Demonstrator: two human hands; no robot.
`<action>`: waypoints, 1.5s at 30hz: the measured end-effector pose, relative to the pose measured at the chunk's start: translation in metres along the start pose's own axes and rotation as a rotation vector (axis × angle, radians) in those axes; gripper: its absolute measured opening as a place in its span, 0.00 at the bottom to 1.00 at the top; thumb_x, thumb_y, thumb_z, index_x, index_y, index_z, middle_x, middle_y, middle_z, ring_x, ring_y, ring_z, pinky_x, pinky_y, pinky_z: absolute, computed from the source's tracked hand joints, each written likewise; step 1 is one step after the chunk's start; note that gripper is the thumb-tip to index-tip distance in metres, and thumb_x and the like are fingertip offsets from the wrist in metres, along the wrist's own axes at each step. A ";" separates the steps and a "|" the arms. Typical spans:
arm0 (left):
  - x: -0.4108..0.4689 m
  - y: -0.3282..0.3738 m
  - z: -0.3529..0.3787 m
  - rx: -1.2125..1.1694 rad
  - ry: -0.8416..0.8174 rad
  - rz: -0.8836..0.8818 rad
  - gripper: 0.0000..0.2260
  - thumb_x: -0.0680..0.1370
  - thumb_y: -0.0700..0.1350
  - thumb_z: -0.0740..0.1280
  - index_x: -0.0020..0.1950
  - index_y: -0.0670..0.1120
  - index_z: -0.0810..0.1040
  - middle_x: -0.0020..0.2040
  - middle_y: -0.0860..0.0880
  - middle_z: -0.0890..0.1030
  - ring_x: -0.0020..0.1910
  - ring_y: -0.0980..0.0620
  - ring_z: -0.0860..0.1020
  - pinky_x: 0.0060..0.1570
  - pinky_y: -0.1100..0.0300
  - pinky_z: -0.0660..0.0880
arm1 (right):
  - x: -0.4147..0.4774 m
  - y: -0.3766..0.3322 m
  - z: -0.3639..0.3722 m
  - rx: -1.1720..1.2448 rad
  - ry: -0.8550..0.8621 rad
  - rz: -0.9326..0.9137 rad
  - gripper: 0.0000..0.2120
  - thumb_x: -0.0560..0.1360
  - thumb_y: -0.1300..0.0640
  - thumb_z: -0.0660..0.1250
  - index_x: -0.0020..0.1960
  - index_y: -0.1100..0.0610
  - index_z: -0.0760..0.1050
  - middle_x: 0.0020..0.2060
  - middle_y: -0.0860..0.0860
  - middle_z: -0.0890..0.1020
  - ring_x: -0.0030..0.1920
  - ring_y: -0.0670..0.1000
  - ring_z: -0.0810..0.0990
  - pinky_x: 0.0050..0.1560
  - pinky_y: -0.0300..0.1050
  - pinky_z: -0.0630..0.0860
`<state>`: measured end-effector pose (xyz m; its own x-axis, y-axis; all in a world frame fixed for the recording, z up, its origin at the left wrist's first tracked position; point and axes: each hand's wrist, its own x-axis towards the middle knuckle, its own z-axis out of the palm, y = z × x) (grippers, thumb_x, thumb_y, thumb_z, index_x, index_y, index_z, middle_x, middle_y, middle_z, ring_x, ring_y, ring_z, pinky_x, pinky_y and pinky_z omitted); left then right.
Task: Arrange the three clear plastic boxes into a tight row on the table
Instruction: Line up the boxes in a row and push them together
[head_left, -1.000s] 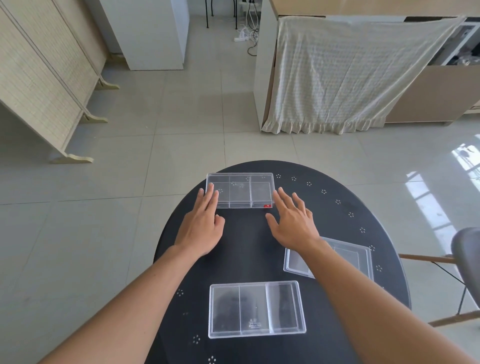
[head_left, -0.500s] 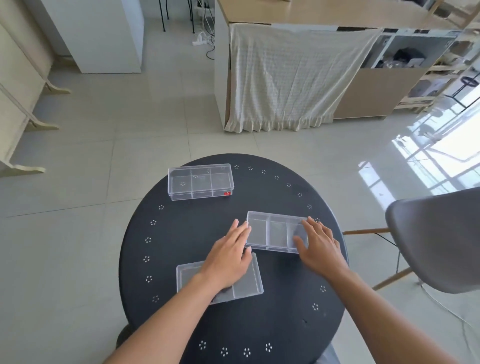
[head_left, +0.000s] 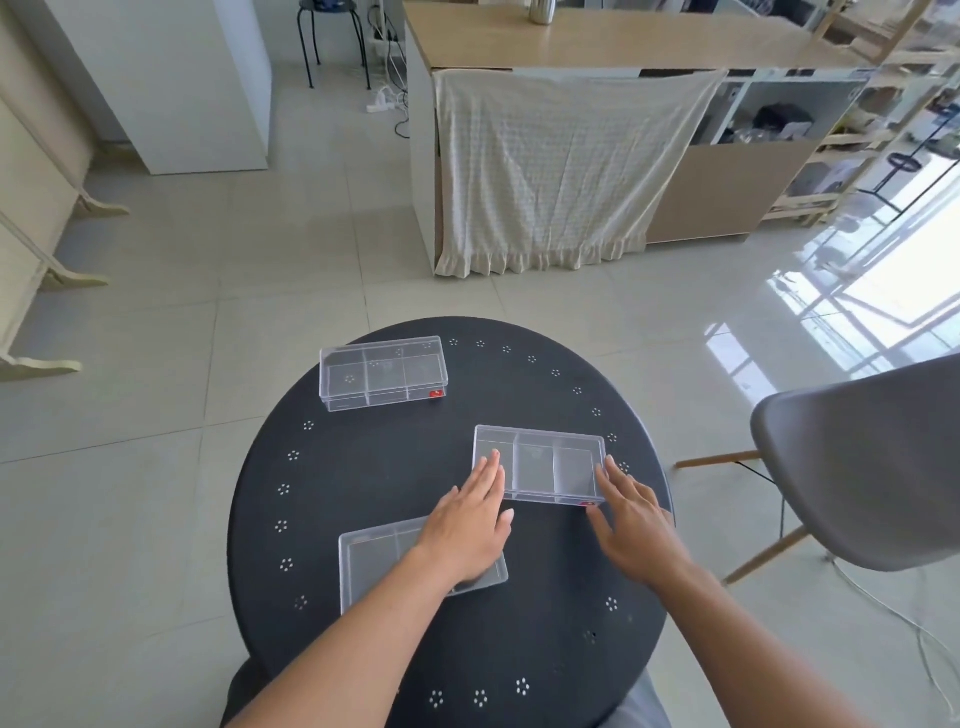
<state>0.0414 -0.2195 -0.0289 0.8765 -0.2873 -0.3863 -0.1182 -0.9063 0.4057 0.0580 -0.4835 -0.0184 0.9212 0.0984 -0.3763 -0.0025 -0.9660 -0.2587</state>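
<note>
Three clear plastic boxes with dividers lie apart on the round black table (head_left: 363, 483). One box (head_left: 383, 371) sits at the far left edge, with a red label on its front. A second box (head_left: 540, 465) lies right of the middle, between my hands. My left hand (head_left: 470, 525) presses its fingertips against that box's left end. My right hand (head_left: 631, 514) has fingers along its right end and the thumb at the front corner. The third box (head_left: 379, 561) lies nearest me, its right part hidden under my left hand and wrist.
A grey chair (head_left: 862, 467) stands close to the table's right side. Tiled floor surrounds the table. A cabinet draped with a cream cloth (head_left: 561, 166) stands beyond it, a folding screen (head_left: 31, 218) at the left.
My hands left the far box and came back to the box on the right, one at each end. The view swung to the right. Over the last half second the hands stayed put.
</note>
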 end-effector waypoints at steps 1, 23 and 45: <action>0.000 0.000 0.000 0.000 0.000 -0.007 0.30 0.90 0.54 0.49 0.89 0.44 0.45 0.89 0.51 0.36 0.89 0.53 0.40 0.86 0.43 0.56 | 0.000 -0.002 0.000 -0.004 -0.005 0.000 0.33 0.87 0.42 0.55 0.88 0.47 0.48 0.88 0.43 0.49 0.86 0.55 0.53 0.78 0.63 0.66; -0.055 -0.121 -0.045 -0.117 0.088 -0.279 0.29 0.90 0.55 0.50 0.89 0.47 0.48 0.89 0.55 0.38 0.89 0.55 0.44 0.86 0.42 0.54 | 0.054 -0.150 0.025 -0.093 -0.096 -0.235 0.33 0.88 0.44 0.53 0.88 0.50 0.46 0.88 0.45 0.45 0.86 0.58 0.52 0.78 0.65 0.65; -0.086 -0.155 -0.039 -0.197 0.246 -0.261 0.29 0.90 0.53 0.54 0.90 0.49 0.50 0.89 0.57 0.41 0.88 0.58 0.42 0.87 0.45 0.54 | 0.041 -0.174 0.031 -0.035 -0.090 -0.342 0.33 0.87 0.43 0.54 0.88 0.48 0.47 0.88 0.44 0.48 0.87 0.56 0.50 0.81 0.63 0.60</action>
<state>0.0023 -0.0424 -0.0263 0.9534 0.0488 -0.2978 0.1939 -0.8554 0.4804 0.0842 -0.3040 -0.0161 0.8283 0.4369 -0.3509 0.3150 -0.8809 -0.3531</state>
